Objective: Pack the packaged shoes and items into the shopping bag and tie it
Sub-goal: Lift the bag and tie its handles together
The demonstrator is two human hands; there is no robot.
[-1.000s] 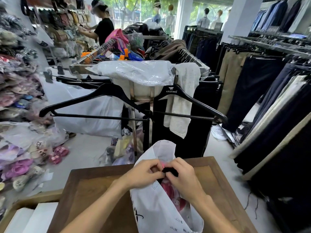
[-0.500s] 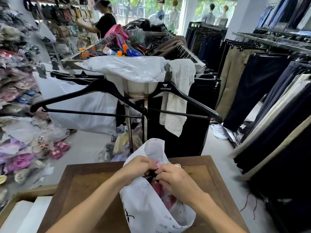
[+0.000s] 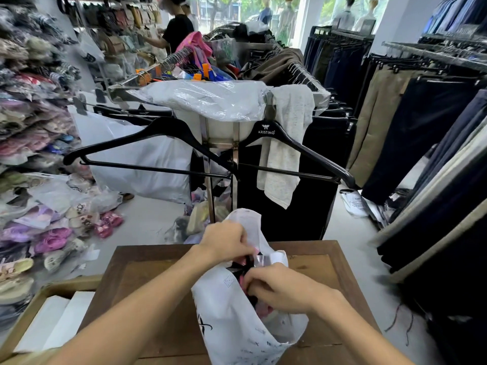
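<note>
I take the wooden table (image 3: 147, 280) as my landmark: the white shopping bag (image 3: 232, 320) stands on its near middle, mouth up. At the bag's far left rim my left hand (image 3: 224, 242) has its fingers curled, pinching the plastic edge. Right of that, pink and black packaged items (image 3: 243, 262) show in the opening. At the near right rim my right hand (image 3: 279, 288) curls into the mouth, gripping plastic or an item; I cannot tell which. My worry is that the thin plastic tears, or that packages still crowding the mouth stop the rim from gathering, leaving a loose knot.
</note>
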